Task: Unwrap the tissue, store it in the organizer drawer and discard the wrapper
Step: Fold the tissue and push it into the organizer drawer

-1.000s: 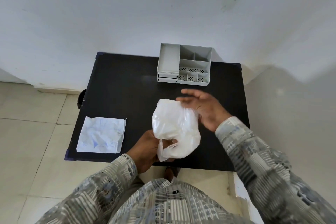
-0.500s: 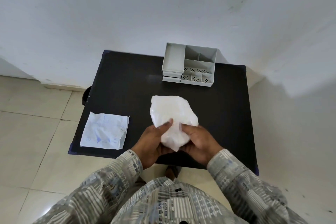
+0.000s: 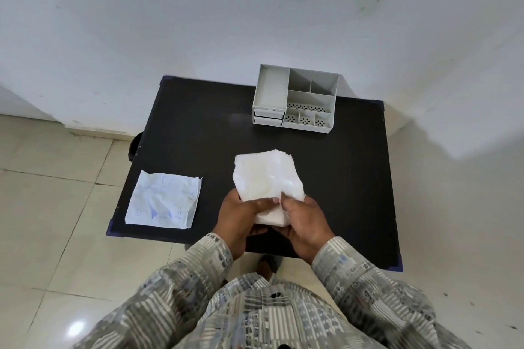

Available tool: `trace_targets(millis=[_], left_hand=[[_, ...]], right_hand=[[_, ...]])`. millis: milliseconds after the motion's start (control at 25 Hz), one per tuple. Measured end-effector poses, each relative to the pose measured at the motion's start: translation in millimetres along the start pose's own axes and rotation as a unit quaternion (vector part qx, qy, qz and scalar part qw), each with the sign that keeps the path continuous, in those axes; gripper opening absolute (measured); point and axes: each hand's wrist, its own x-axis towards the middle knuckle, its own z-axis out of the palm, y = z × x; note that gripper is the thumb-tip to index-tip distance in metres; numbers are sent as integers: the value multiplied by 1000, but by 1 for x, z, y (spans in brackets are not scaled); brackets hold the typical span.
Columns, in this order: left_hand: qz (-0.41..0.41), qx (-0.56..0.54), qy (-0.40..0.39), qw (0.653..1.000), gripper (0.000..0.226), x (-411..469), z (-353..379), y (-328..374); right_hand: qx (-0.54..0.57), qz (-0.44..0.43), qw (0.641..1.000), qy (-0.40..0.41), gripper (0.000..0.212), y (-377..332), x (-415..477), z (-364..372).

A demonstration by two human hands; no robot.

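A white stack of tissue [image 3: 265, 178] is held above the near part of the black table [image 3: 198, 127]. My left hand [image 3: 241, 215] grips its lower left edge and my right hand [image 3: 304, 221] grips its lower right edge, thumbs pressed on top. The empty wrapper [image 3: 164, 200], white with blue print, lies flat at the table's front left corner. The grey organizer [image 3: 296, 100] stands at the back of the table, with its two small drawers [image 3: 268, 117] closed at its lower left.
A white wall runs behind the table. Beige floor tiles surround it on the left and in front. A dark round object [image 3: 135, 144] peeks out from under the table's left edge. My patterned sleeves fill the bottom of the view.
My right hand came down from the tissue's upper right to its lower edge, joining the left. The tissue now lies flatter and both hands hold it low, close to my body.
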Motion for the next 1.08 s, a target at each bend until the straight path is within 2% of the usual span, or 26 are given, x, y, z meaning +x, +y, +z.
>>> trace_targets(millis=[120, 200, 280, 400, 480, 600, 680, 760, 840, 880, 920, 960, 1040, 1080], left_hand=[[-4, -4, -5, 1000, 50, 8, -5, 1], [-2, 32, -38, 999, 51, 5, -6, 2], [0, 58, -63, 996, 46, 0, -6, 6], [-16, -12, -49, 999, 35, 7, -9, 24], [24, 22, 11, 999, 28, 21, -14, 39], [152, 126, 108, 974, 24, 41, -13, 60], [169, 78, 170, 968, 33, 48, -11, 69], [70, 14, 139, 988, 53, 48, -12, 67], [-68, 24, 5, 997, 54, 32, -6, 57], [-95, 36, -43, 994, 48, 23, 0, 48], [-89, 55, -63, 992, 44, 17, 5, 40], [-60, 85, -53, 993, 44, 17, 10, 30], [17, 166, 11, 986, 51, 24, 14, 19], [44, 212, 33, 976, 54, 29, 14, 20]], right_hand=[[50, 3, 997, -60, 39, -4, -6, -9], [18, -19, 995, -92, 39, -12, -11, -14], [-63, -61, 994, -66, 38, -17, -11, -17], [-96, -55, 992, -55, 37, -18, -12, -18], [-121, -50, 989, -66, 38, -14, -13, -18], [-145, -73, 984, -73, 37, -11, -13, -20], [-142, -84, 984, -60, 37, -16, -10, -22], [-111, -81, 990, -45, 39, -26, -8, -22], [-91, -84, 992, -28, 42, -36, -3, -21], [-112, -97, 989, -18, 46, -40, -3, -17], [-182, -134, 974, 1, 52, -40, 0, -15], [-296, -187, 936, 19, 59, -40, 5, -13], [-522, -285, 802, 51, 72, -37, 13, -9], [-568, -321, 756, 56, 76, -35, 18, -9]])
